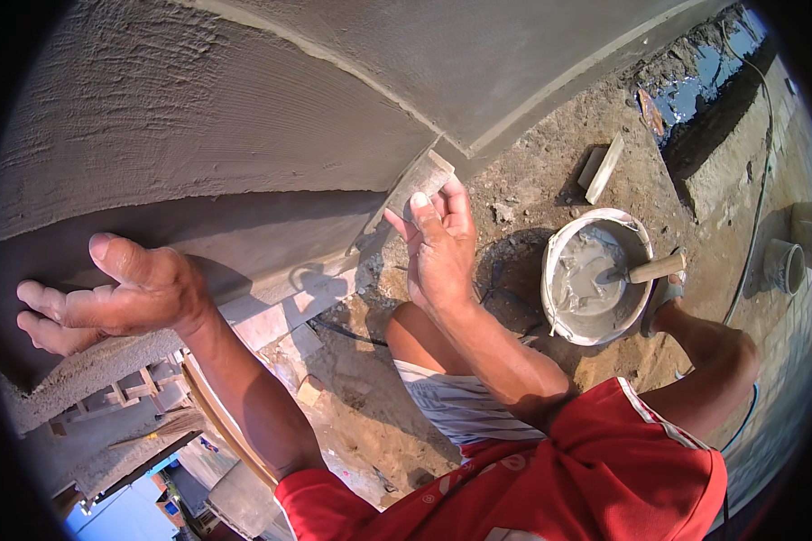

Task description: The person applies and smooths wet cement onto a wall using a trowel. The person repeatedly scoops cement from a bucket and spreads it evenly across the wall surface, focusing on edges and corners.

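Observation:
My right hand (438, 248) grips a small flat, mortar-smeared rectangular piece (433, 167), held against the grey plastered wall (325, 108) near a corner where raised bands meet. My left hand (122, 298) is open, fingers loosely bent, at the shaded plastered recess (271, 243) below the textured surface; whether it touches the plaster is unclear. To the right, a white bucket (557, 279) holds wet grey mortar, with a wooden-handled trowel (654, 268) resting in it.
My legs are bent over dirt ground (523, 194) with rubble. Short boards (604, 169) lie beyond the bucket. A hose (762, 144), a grey cylindrical container (783, 266) and a puddle-filled trench (704, 68) are at the right. Timber pieces (131, 392) lie at lower left.

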`<action>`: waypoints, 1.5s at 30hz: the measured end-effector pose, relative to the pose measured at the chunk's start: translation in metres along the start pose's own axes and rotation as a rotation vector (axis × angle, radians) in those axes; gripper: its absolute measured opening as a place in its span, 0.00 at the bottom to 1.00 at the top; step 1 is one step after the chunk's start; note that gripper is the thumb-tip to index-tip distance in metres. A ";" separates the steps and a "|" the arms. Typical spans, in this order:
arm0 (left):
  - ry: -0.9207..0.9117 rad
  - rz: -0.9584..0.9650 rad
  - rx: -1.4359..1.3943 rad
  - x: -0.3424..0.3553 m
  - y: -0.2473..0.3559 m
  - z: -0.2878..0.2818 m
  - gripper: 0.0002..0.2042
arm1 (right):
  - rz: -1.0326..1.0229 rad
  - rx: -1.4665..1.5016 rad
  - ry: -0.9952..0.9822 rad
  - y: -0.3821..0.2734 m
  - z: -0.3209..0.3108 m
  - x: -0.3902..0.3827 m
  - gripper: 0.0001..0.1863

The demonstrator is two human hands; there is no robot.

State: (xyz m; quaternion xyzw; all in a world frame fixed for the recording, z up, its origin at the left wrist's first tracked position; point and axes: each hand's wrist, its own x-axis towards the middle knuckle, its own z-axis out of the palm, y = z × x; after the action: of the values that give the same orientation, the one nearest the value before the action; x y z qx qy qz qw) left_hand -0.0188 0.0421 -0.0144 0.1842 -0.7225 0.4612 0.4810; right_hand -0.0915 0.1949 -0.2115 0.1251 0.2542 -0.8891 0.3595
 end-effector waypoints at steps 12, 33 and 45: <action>0.010 -0.001 -0.010 0.001 0.000 0.000 0.32 | 0.140 -0.018 0.351 0.020 -0.177 0.070 0.20; -0.001 0.013 -0.025 -0.002 -0.002 -0.003 0.30 | 0.132 0.003 0.448 0.062 -0.218 0.138 0.20; -0.012 0.008 -0.017 0.000 0.003 -0.002 0.31 | 0.047 -0.058 0.486 0.039 -0.182 0.153 0.20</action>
State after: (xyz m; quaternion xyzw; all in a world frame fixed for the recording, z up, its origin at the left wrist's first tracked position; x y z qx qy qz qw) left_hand -0.0200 0.0448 -0.0154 0.1799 -0.7300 0.4557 0.4765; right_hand -0.1658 0.1814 -0.4407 0.3307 0.3554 -0.8168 0.3117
